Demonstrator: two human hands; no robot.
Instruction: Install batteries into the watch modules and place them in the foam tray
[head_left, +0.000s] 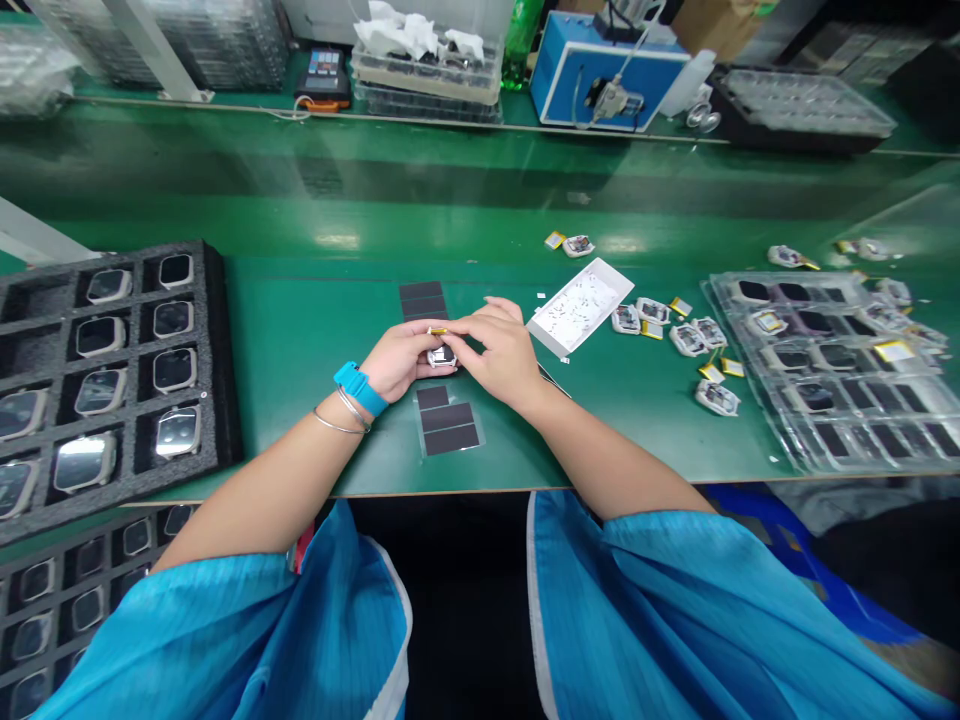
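Observation:
My left hand [401, 362] and my right hand [491, 352] meet over the green mat, holding a small silver-and-black electronic module [441, 357] between their fingers. A thin yellow strip [438, 330] shows just above it, partly hidden by my fingertips. Black adhesive pads on a clear backing [448, 425] lie just below my hands, and another black pad sheet [422, 300] lies just above them. A thin dark tool [553, 379], possibly tweezers, pokes out beneath my right wrist. A blue band circles my left wrist.
A black foam tray of watch cases [225, 400] fills the left. Loose modules [652, 312] and a white sheet [579, 306] lie to my right, beside a clear plastic tray [825, 375]. A blue machine [607, 70] stands on the far shelf.

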